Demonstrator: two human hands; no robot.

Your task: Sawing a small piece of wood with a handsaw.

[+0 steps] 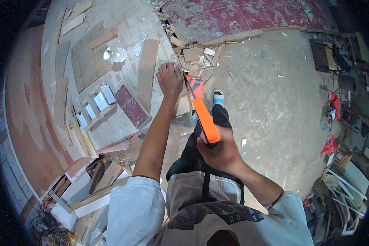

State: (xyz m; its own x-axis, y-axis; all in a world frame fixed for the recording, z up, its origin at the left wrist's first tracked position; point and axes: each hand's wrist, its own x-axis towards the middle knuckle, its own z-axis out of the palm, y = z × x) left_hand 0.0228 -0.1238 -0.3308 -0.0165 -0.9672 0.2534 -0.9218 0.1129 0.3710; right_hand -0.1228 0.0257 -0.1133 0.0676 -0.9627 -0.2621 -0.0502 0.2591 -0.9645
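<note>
My right hand (221,149) is wrapped round the orange handle of a handsaw (204,119). The saw's thin blade, seen nearly edge-on, points away from me past the worktable's right edge. Close to the blade's left side, my left hand (170,80) is closed at that edge, with its fingers curled. What lies under those fingers is hidden. Left of this hand a long wooden board (148,67) lies on the worktable (129,53). A dark red panel (131,106) and a small wooden frame with pale openings (95,107) lie nearer to me.
Wood offcuts (192,57) are heaped on the floor past the worktable's edge. More boards (92,201) are piled at the lower left, beside tangled cables (53,229). Along the right stand scrap strips (348,184) and a dark cabinet (326,55). My sandalled foot (218,97) is below the saw.
</note>
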